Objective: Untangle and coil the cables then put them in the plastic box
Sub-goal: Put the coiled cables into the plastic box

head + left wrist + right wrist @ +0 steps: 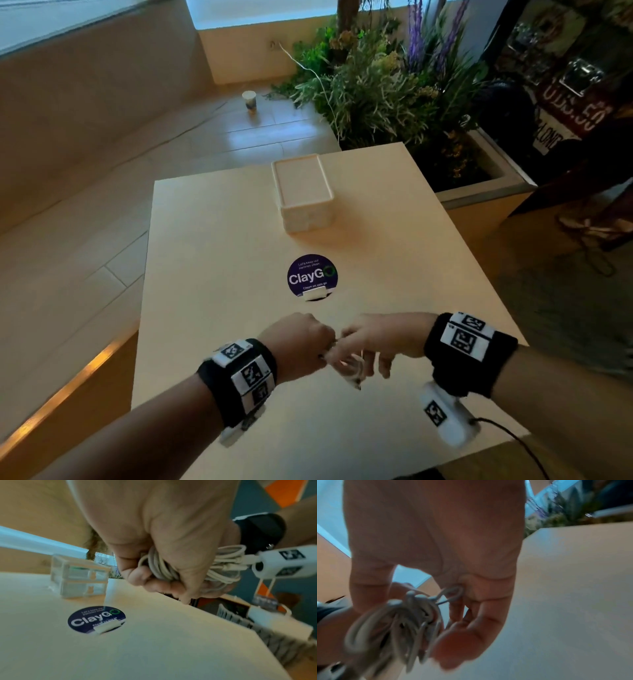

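Holding the coil (164,569) in a closed left hand (301,346), the right hand (370,342) pinches a loose loop, which should wrap snugly before boxing in the box (305,192) on the bench (239,240).

Pale square table (376,240) with a round purple ClayGo sticker (311,275), beige tiled floor (102,260) to the left; paper cup (249,100) on a low ledge, planter (479,195) of green and purple foliage behind, daylight from windows (239,10) above
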The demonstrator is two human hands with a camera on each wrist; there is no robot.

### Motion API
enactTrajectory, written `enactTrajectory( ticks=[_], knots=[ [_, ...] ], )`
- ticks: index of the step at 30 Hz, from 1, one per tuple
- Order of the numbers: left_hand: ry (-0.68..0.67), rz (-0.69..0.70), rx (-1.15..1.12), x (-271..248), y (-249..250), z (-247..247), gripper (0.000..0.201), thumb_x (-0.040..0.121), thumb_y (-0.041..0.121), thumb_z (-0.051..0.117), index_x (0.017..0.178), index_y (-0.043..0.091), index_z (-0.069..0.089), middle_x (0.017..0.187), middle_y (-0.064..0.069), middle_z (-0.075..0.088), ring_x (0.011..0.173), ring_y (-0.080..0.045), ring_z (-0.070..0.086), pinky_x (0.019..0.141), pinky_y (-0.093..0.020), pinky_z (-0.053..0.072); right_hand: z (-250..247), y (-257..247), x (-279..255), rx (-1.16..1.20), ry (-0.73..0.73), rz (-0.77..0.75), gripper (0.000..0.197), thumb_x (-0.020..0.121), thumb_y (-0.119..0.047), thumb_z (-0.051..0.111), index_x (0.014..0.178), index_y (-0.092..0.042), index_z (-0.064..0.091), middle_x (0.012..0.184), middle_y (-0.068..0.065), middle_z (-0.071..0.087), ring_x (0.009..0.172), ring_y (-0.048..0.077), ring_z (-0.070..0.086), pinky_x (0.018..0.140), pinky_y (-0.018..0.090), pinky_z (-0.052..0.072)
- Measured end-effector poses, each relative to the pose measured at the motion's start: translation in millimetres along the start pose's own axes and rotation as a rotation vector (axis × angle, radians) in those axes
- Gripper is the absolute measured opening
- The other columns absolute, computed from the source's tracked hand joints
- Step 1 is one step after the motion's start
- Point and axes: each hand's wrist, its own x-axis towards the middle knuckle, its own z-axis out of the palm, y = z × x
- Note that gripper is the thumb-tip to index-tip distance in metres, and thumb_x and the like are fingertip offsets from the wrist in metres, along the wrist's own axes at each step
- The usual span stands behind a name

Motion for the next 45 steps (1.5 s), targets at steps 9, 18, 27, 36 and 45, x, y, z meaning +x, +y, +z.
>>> enactTrajectory(
  ticks=[9, 18, 27, 36, 45],
  knots=[
    [0.099, 0.205, 0.19, 54, -20, -9, 0.009, 0.073, 0.012, 0.068, 0.066, 0.011, 0.062, 0.054, -0.004, 0.065, 0.045, -0.028, 0.061, 0.043, -0.033, 0.054, -15, 27, 24, 0.424, -0.138, -0.075, 0.008, 0.09, -0.008, 0.065, 0.084, -0.005, 0.06, 0.08, 0.013, 0.065, 0.069, 0.025, 0.067, 0.068, 0.035, 0.058],
    [0.105, 0.206, 0.201, 102, -31, 12, 0.012, 0.078, 0.013, 0.065, 0.067, 0.011, 0.062, 0.054, -0.005, 0.065, 0.045, -0.027, 0.059, 0.045, -0.031, 0.051, -36, 34, 42, -0.169, 0.265, -0.055, 0.015, 0.087, -0.026, 0.058, 0.076, -0.022, 0.051, 0.068, 0.001, 0.055, 0.05, 0.015, 0.054, 0.043, 0.028, 0.052],
    [0.268, 0.125, 0.055, 135, -53, 16, 0.013, 0.076, 0.009, 0.052, 0.065, 0.01, 0.058, 0.055, -0.004, 0.06, 0.049, -0.027, 0.057, 0.048, -0.034, 0.052, -82, 41, 65, 0.217, 0.116, -0.057, 0.016, 0.095, -0.01, 0.048, 0.078, -0.01, 0.049, 0.062, 0.005, 0.048, 0.041, 0.015, 0.045, 0.041, 0.031, 0.049],
    [0.383, 0.173, 0.0, 171, -62, 0, 0.017, 0.055, 0.004, 0.08, 0.064, 0.009, 0.066, 0.055, -0.004, 0.065, 0.049, -0.027, 0.062, 0.051, -0.03, 0.052, -116, 44, 62, 0.615, 0.086, -0.064, 0.064, 0.09, -0.075, 0.035, 0.091, -0.013, 0.049, 0.059, -0.002, 0.043, 0.046, 0.01, 0.028, 0.039, 0.02, 0.028],
    [0.396, 0.022, -0.292, 187, -69, 17, 0.011, 0.067, 0.007, 0.071, 0.064, 0.011, 0.061, 0.059, -0.002, 0.06, 0.05, -0.02, 0.048, 0.049, -0.025, 0.036, -122, 52, 79, 0.587, 0.115, -0.077, 0.035, 0.101, -0.049, 0.045, 0.09, -0.016, 0.045, 0.061, -0.002, 0.042, 0.044, 0.008, 0.027, 0.037, 0.019, 0.022]
  ],
)
